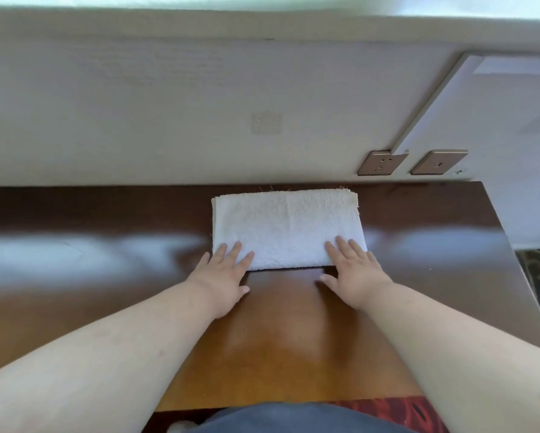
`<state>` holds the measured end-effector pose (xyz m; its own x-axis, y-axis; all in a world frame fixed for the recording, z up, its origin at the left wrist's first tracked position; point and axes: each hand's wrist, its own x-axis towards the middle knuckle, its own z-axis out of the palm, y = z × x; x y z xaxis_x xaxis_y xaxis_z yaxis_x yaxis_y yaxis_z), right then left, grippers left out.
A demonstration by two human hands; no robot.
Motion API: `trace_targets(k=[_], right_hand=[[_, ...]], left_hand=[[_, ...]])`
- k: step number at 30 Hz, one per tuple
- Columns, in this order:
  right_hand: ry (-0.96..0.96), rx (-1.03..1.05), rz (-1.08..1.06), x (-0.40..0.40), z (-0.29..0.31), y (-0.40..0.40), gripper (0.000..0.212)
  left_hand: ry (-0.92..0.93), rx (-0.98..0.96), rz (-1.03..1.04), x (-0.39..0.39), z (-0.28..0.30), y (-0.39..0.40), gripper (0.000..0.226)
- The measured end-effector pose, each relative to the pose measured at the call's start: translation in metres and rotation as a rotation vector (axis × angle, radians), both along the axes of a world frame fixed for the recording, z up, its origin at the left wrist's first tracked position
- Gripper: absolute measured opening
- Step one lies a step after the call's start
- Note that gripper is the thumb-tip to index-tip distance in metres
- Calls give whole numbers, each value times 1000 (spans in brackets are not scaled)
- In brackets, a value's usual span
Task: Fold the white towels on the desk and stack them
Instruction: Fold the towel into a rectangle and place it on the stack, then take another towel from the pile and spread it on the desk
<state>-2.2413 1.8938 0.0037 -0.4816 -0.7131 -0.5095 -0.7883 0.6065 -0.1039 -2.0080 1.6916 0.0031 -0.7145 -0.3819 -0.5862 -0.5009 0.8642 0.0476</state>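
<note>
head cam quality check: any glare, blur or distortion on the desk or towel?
Head view: broad pale glare bands smear across the dark desk left and right of the white towel; the towel's terry texture stays legible; wide-angle bending curves the wall line and stretches the forearms at the bottom corners; both hands look sharp.

Bright, soft daylight fills the scene, with pale glare streaks smeared across the glossy desk [75,254] to the outside of each hand and a warmer sheen between the forearms. The white towel [287,228] is near overexposure, its texture faint. Wide-angle distortion bows the wall [168,104] beyond the hands, and the edges look soft.
</note>
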Motion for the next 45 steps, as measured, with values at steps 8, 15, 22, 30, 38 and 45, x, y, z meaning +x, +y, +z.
trace_targets(k=[8,15,22,30,38,45], right_hand=[[48,31,-65,49,25,-28,78],[-185,-236,361,204,84,-133,59],[-195,-314,914,360,168,-240,53],[-211,-335,1328,651,197,-284,54],[-266,-450,1369,932,256,-332,57],[-451,-404,1180,1063,242,-386,56]], left_hand=[[67,-51,60,41,29,-15,75],[263,-135,391,178,108,-15,61],[326,-326,1090,372,186,16,48],[271,-466,1502,621,217,68,55],[168,-568,1566,873,277,53,59],[172,-550,1689,1011,269,7,58]])
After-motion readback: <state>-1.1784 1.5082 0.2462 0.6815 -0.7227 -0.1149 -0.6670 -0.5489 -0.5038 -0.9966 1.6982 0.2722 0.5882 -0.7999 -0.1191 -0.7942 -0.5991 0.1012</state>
